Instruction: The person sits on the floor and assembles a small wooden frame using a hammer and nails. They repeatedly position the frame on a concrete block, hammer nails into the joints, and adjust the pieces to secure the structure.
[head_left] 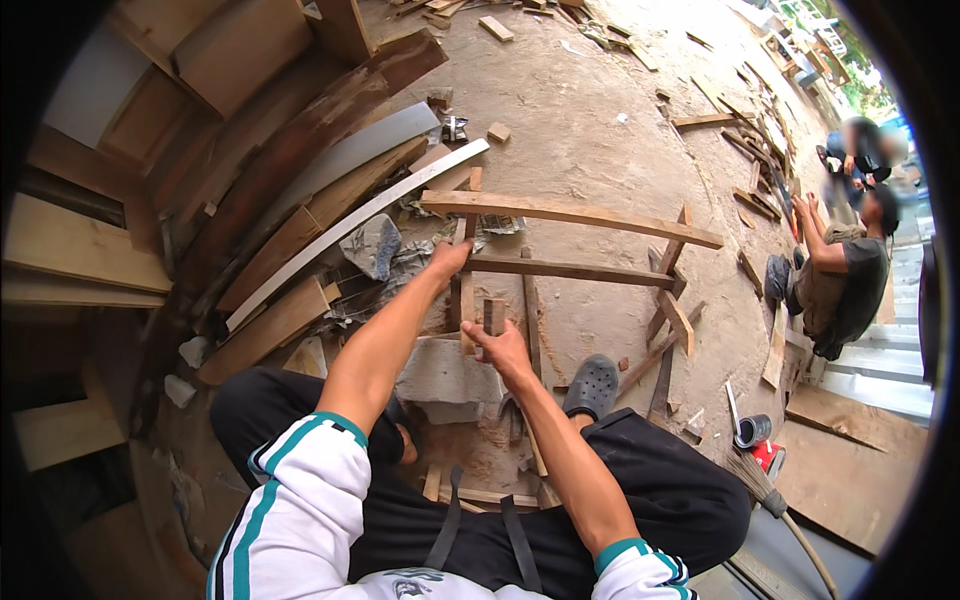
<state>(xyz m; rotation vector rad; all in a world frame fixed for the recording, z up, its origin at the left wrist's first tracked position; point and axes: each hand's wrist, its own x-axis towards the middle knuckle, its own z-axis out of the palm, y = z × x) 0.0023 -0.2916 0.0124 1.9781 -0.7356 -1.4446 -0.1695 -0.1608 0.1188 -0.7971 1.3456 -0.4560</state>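
Note:
A wooden frame [580,213] made of two long rails and shorter crosspieces lies in front of me. My left hand [452,260] is closed around an upright piece at its left end. Nearer to me, my right hand [503,352] grips the lower end of that same side, its thumb against the wood and a short wooden block end [494,317] rising beside the fingers. The right fingertips are partly hidden. Just below the right hand is a grey concrete block [440,372], close to the frame's near end.
Planks [370,225] and a broken stone chunk [371,247] crowd the left. Wood scraps [755,150] litter the dirt ground at the far right. A person [845,270] squats on the right. A dark paint can [752,431] and a broom [757,475] are near my left-out knee's opposite side.

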